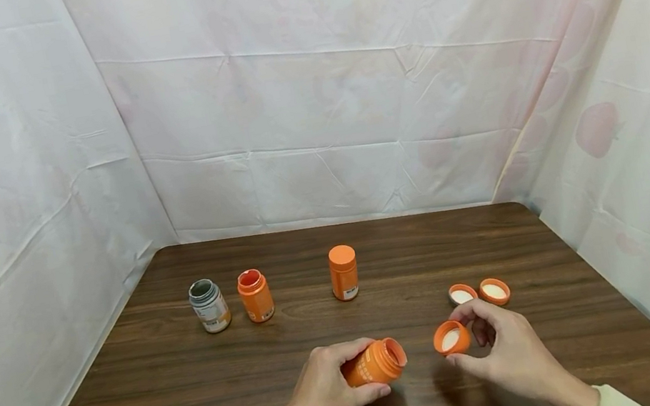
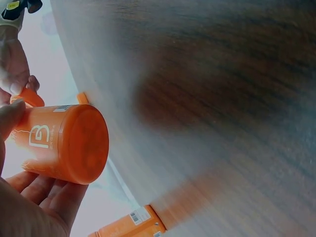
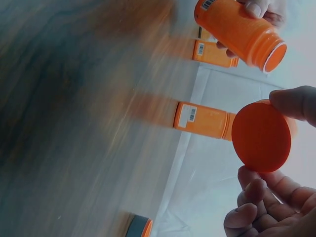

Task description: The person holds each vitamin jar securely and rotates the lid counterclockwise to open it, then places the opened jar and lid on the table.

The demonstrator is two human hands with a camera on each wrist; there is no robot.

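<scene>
My left hand (image 1: 325,390) grips an orange bottle (image 1: 374,364), tilted on its side with its uncapped mouth toward the right. In the left wrist view the bottle's base (image 2: 88,144) faces the camera. An orange screw cap (image 1: 451,338) is pinched between thumb and fingers of my right hand (image 1: 508,352), its pale lining turned toward the bottle. Cap and bottle are apart, both held above the table. The right wrist view shows the cap's flat top (image 3: 261,137) and the bottle's open neck (image 3: 266,52).
On the brown wooden table (image 1: 297,342), a grey open bottle (image 1: 210,306) and an orange open bottle (image 1: 257,296) stand at left. A capped orange bottle (image 1: 344,273) is at back centre. Beyond my right hand lie a grey-sided cap (image 1: 462,293) and an orange cap (image 1: 495,291), linings up.
</scene>
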